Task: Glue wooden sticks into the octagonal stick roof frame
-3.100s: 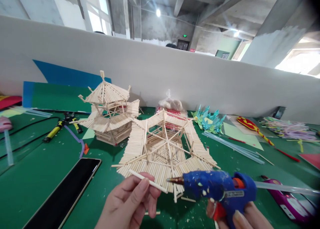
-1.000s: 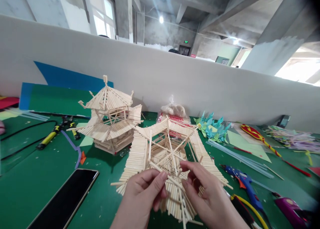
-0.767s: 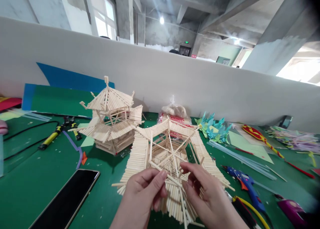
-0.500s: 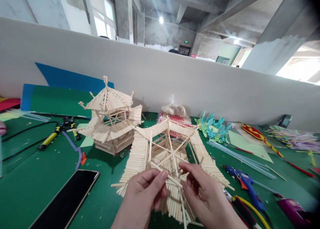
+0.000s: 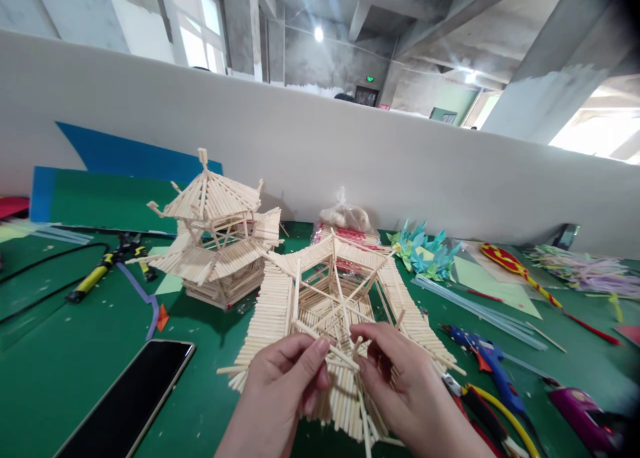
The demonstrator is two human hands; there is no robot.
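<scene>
A hexagonal roof frame of pale wooden sticks lies upturned on the green mat in front of me. My left hand pinches a single thin stick that rests across the frame's near side. My right hand touches the same stick's right end with thumb and fingertips. A finished two-tier stick pagoda stands behind and to the left.
A black phone lies at the near left. The blue glue gun lies on the mat to the right, next to yellow-handled cutters and a purple tool. Yellow pliers, paper flowers and a white partition lie farther back.
Three seconds ago my right hand held the glue gun at the stick's end; the gun now lies on the mat and both hands press the stick onto the frame. Barely any motion in the last second.
</scene>
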